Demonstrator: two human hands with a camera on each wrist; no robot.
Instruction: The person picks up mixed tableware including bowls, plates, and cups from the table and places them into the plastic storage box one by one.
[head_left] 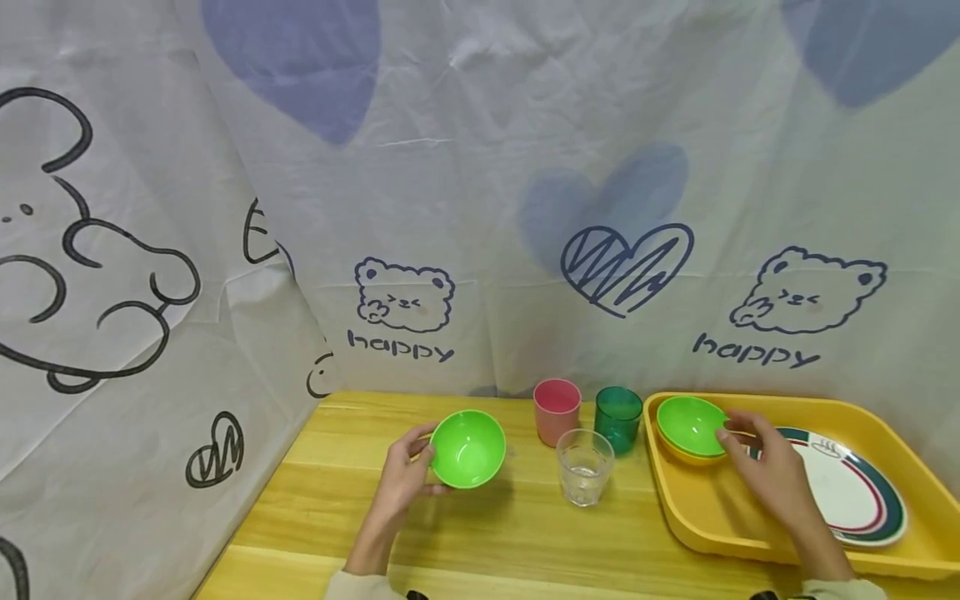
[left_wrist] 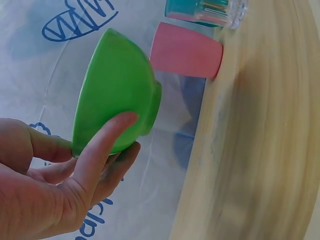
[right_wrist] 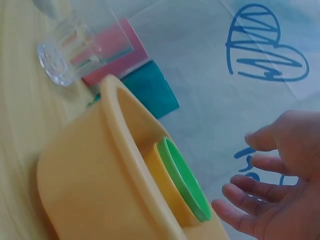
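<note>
My left hand [head_left: 406,472] holds a green bowl [head_left: 469,450] by its side, above the wooden table. In the left wrist view the bowl [left_wrist: 112,92] is tilted onto its side, with fingers and thumb around its rim and base. A second green bowl [head_left: 688,424] sits in a yellow bowl [head_left: 693,457] at the left end of the yellow tray [head_left: 705,521]. Beside this stack is my right hand [head_left: 772,468], its fingers spread and loosely bent. The right wrist view shows a gap between that hand [right_wrist: 280,185] and the stacked green bowl [right_wrist: 185,180].
A pink cup [head_left: 557,414], a green see-through cup [head_left: 618,421] and a clear cup [head_left: 584,468] stand on the wooden table [head_left: 315,517], left of the tray. An oval plate [head_left: 840,492] lies in the tray. Behind hangs a printed cloth [head_left: 480,183].
</note>
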